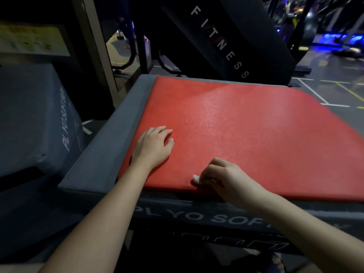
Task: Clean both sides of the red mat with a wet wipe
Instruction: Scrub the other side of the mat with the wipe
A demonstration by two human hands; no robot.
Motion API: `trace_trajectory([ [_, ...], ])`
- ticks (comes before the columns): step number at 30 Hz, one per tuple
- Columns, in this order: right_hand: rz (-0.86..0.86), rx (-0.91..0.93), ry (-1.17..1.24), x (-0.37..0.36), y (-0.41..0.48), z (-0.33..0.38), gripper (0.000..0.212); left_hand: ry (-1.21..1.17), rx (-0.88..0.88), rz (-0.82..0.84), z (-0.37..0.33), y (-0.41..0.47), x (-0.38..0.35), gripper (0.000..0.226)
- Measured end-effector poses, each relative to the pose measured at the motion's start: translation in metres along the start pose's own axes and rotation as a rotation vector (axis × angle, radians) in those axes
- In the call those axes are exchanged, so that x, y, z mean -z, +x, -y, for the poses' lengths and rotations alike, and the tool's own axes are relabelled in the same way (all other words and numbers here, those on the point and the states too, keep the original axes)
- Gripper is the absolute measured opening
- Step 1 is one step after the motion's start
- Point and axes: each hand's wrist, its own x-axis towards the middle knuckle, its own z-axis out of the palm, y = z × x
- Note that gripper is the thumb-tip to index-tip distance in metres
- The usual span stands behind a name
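Observation:
The red mat [246, 131] lies flat on top of a grey soft plyo box [110, 138], filling most of the box's top. My left hand [152, 146] rests palm down on the mat's near left part, fingers loosely spread. My right hand [220, 177] sits at the mat's near edge with its fingers curled around a small white wet wipe [196, 179], which peeks out at the left of the fist and touches the mat. A shiny streak runs up the middle of the mat.
A second grey plyo box [33, 119] stands to the left, lower down. A dark machine marked FITNESS [220, 40] rises behind the mat. Gym floor with painted lines [323, 95] lies to the right, and a post [94, 42] stands at the back left.

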Motion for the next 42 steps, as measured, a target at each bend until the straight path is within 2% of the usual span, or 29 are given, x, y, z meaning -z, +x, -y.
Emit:
trace_trajectory([
  [4,-0.098,-0.068,-0.051,0.006,0.038,-0.025,0.021,-0.006,-0.006,-0.02,0.0,0.0,-0.001,0.043],
  [6,-0.121,-0.058,-0.059,0.008,0.048,-0.031,0.029,-0.001,-0.003,-0.014,0.001,0.0,-0.002,0.043],
  [9,-0.035,0.018,-0.016,0.005,0.042,-0.029,0.011,0.002,-0.004,-0.02,0.002,0.001,-0.004,0.044],
  [12,-0.018,0.066,-0.048,0.006,0.055,-0.04,0.015,0.02,-0.01,-0.042,0.001,0.002,-0.006,0.043],
  [14,-0.08,0.063,-0.08,0.008,0.081,-0.053,0.014,0.031,-0.018,-0.048,0.0,0.002,-0.006,0.042],
  [18,-0.178,-0.038,-0.106,0.009,0.119,-0.076,0.01,0.026,-0.016,-0.032,0.002,0.001,-0.004,0.043],
  [23,0.02,0.054,-0.096,0.022,0.1,-0.081,0.024,0.069,-0.012,-0.044,-0.002,0.003,-0.007,0.043],
  [25,0.01,0.075,-0.087,0.024,0.105,-0.085,0.022,0.096,-0.007,-0.048,-0.003,0.003,-0.008,0.044],
  [29,-0.131,-0.019,-0.114,0.02,0.148,-0.102,0.012,0.093,0.0,-0.006,-0.005,0.003,-0.004,0.043],
  [32,-0.218,-0.185,-0.065,0.024,0.171,-0.115,0.012,0.093,0.005,-0.009,-0.006,0.005,0.0,0.041],
  [34,-0.211,-0.237,-0.007,0.026,0.168,-0.115,0.01,0.115,-0.003,-0.011,-0.006,0.009,0.002,0.039],
  [38,-0.037,-0.175,0.029,0.034,0.145,-0.11,0.008,0.126,0.017,0.045,0.0,0.047,0.009,0.02],
  [42,-0.152,-0.205,0.008,0.03,0.168,-0.123,0.01,0.193,0.027,0.066,0.013,0.107,0.006,0.028],
])
